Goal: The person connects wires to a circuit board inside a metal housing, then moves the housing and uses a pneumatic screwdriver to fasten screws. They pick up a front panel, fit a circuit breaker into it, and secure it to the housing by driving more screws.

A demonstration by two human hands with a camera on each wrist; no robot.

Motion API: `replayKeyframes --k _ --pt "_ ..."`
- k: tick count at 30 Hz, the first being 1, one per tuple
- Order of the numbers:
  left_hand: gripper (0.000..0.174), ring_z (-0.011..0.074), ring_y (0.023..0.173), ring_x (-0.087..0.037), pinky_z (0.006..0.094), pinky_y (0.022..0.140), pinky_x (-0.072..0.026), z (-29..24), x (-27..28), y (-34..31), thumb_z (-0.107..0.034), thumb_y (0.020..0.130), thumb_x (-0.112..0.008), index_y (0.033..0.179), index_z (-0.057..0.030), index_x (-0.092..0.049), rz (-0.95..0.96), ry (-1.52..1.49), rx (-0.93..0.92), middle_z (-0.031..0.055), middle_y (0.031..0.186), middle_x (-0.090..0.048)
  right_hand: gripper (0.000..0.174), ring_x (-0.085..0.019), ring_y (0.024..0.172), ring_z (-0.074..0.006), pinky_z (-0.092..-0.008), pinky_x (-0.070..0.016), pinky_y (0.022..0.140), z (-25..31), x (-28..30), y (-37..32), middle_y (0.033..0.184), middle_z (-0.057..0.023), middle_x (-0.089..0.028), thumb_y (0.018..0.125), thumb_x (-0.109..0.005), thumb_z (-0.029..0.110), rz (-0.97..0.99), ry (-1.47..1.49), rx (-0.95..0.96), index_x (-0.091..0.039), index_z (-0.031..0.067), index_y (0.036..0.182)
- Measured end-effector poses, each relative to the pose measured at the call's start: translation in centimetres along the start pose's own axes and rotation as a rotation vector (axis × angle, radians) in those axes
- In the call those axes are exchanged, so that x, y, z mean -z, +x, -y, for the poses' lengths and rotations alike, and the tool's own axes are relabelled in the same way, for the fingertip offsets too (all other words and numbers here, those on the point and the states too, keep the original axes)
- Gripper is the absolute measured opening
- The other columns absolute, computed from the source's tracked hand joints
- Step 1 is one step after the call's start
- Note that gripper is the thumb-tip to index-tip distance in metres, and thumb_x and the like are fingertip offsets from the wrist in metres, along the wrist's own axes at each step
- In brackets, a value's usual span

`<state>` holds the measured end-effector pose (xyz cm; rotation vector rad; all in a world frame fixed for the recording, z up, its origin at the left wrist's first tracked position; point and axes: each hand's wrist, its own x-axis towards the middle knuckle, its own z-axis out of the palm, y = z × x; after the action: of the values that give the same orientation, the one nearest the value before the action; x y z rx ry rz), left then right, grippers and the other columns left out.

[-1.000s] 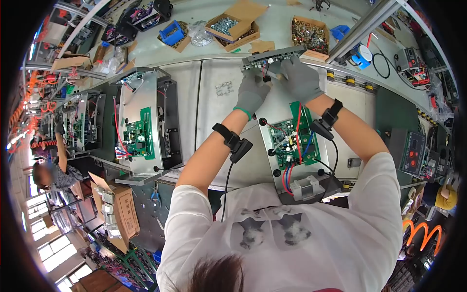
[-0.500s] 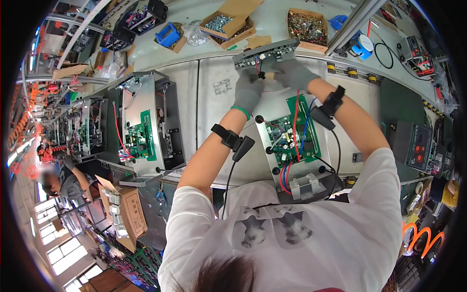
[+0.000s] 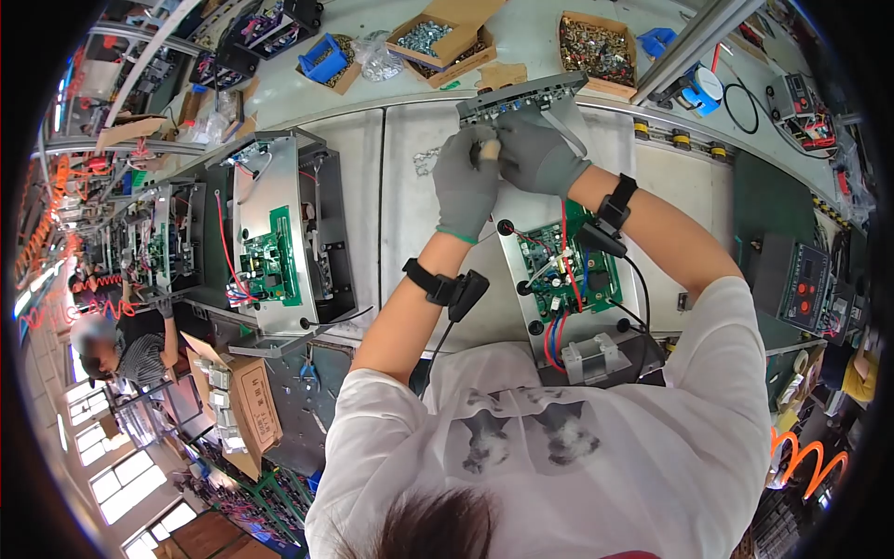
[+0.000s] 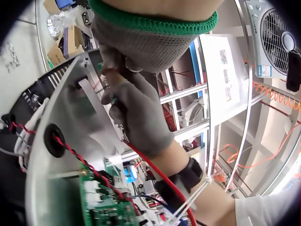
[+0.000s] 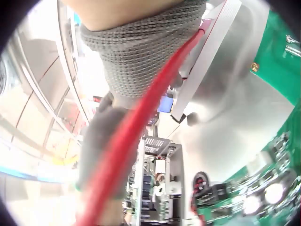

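My gloved left hand (image 3: 466,182) and right hand (image 3: 535,154) meet at the far end of an open metal chassis (image 3: 514,265) that holds a green circuit board (image 3: 570,272). Just beyond them a narrow front panel (image 3: 521,93) stands tilted on edge. The left hand (image 4: 113,56) pinches a small pale part at the fingertips, against the right hand (image 4: 141,117). The right fingers are curled round a red wire (image 4: 155,172) that runs back to the board. A flat grey ribbon cable (image 5: 207,56) hangs from the panel. What the fingertips join is hidden.
A second open chassis (image 3: 270,214) lies to the left. Cardboard boxes of screws (image 3: 596,42) and a blue bin (image 3: 326,61) sit at the back. A dark meter unit (image 3: 801,284) is on the right. Another person (image 3: 121,345) works at lower left, beside a box of parts (image 3: 233,401).
My right hand has moved left and closed up against the left hand below the panel. The panel has tilted slightly. The chassis has stayed in place.
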<state>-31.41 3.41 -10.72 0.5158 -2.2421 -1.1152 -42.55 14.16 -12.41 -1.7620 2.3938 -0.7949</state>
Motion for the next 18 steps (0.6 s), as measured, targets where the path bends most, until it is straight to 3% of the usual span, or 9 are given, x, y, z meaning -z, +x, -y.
replayKeyframes --k 2,4,6,8,10,12,14,15,18 --pt "0.015 0.0094 0.062 -0.058 0.0245 0.057 -0.0471 1.6 0.5 -0.4 -0.01 0.083 -0.065 0.094 0.0002 -0.062 0.039 -0.095 0.033 0.0064 0.078 -0.064 0.03 -0.062 0.08 -0.0332 -0.0417 -0.0497 0.074 -0.5 -0.1 -0.1 0.088 -0.0164 -0.065 0.08 -0.06 0.023 -0.159 0.09 0.135 -0.062 0.0039 0.103" --pt "0.015 0.0094 0.062 -0.058 0.0247 0.056 -0.0475 1.6 0.9 -0.4 -0.007 0.083 -0.065 0.095 0.0004 -0.061 0.081 -0.186 0.069 0.0072 0.079 -0.065 0.03 -0.062 0.084 -0.0329 -0.0428 -0.0483 0.079 -0.1 0.5 0.0 0.091 -0.0167 -0.064 0.083 -0.056 0.021 0.066 0.205 0.003 -0.06 0.0043 0.108" --pt "0.019 0.0104 0.062 -0.06 0.0252 0.057 -0.048 1.3 1.0 0.3 -0.005 0.081 -0.066 0.098 0.0007 -0.058 0.085 -0.418 0.487 0.0089 0.079 -0.065 0.029 -0.063 0.077 -0.0317 -0.0411 -0.0502 0.074 0.8 1.2 0.4 0.088 -0.0173 -0.065 0.087 -0.054 0.022 0.211 0.121 -0.082 -0.059 0.0036 0.108" --pt "0.025 0.0111 0.063 -0.06 0.025 0.057 -0.048 3.2 0.1 0.6 -0.004 0.08 -0.067 0.102 0.0005 -0.055 0.102 -0.363 0.433 0.0102 0.079 -0.065 0.03 -0.063 0.062 -0.0258 -0.0368 -0.0513 0.061 1.7 1.3 0.9 0.079 -0.015 -0.065 0.091 -0.053 0.026 0.306 0.455 -0.471 -0.059 0.0023 0.106" --pt "0.028 0.0116 0.064 -0.06 0.0265 0.058 -0.0485 3.4 -0.5 0.9 -0.008 0.081 -0.067 0.105 0.0005 -0.054 0.113 -0.247 0.357 0.009 0.077 -0.065 0.03 -0.062 0.057 -0.0219 -0.0338 -0.0492 0.055 1.4 1.2 1.2 0.076 -0.0128 -0.066 0.092 -0.052 0.028 0.317 0.575 -0.587 -0.06 0.0028 0.105" --pt "0.034 0.0143 0.071 -0.061 0.0296 0.063 -0.0495 4.0 -0.9 0.6 -0.009 0.08 -0.066 0.111 -0.0015 -0.052 0.101 -0.131 0.299 0.0095 0.088 -0.065 0.03 -0.06 0.051 -0.0181 -0.0308 -0.0471 0.048 0.6 1.0 1.5 0.073 -0.0106 -0.066 0.092 -0.052 0.03 0.333 0.684 -0.714 -0.06 0.0032 0.103" --pt "0.038 0.0229 0.08 -0.062 0.035 0.072 -0.05 3.1 -1.3 0.7 -0.01 0.082 -0.06 0.118 -0.0042 -0.049 -0.107 0.063 0.226 0.0129 0.105 -0.06 0.026 -0.059 0.05 -0.0147 -0.0281 -0.0428 0.044 0.0 -0.1 2.1 0.072 -0.0062 -0.066 0.093 -0.051 0.027 0.215 1.056 -1.152 -0.062 0.0047 0.1" --pt "0.051 0.0258 0.09 -0.06 0.0366 0.077 -0.0496 3.1 -1.4 0.8 -0.009 0.082 -0.057 0.13 -0.0056 -0.04 -0.058 0.003 0.245 0.0153 0.118 -0.052 0.027 -0.058 0.051 -0.0148 -0.0279 -0.0397 0.043 -0.7 -1.7 1.8 0.072 -0.0047 -0.065 0.092 -0.054 0.03 0.142 1.08 -1.132 -0.062 0.0045 0.096" --pt "0.055 0.0281 0.096 -0.059 0.0386 0.081 -0.0487 4.5 -2.1 1.4 -0.01 0.081 -0.057 0.132 -0.0051 -0.038 0.01 0.064 0.162 0.0155 0.114 -0.054 0.03 -0.054 0.05 -0.0147 -0.0288 -0.0381 0.042 -1.0 -3.5 1.8 0.068 -0.0042 -0.061 0.089 -0.057 0.033 0.053 1.039 -1.16 -0.062 0.0036 0.091"
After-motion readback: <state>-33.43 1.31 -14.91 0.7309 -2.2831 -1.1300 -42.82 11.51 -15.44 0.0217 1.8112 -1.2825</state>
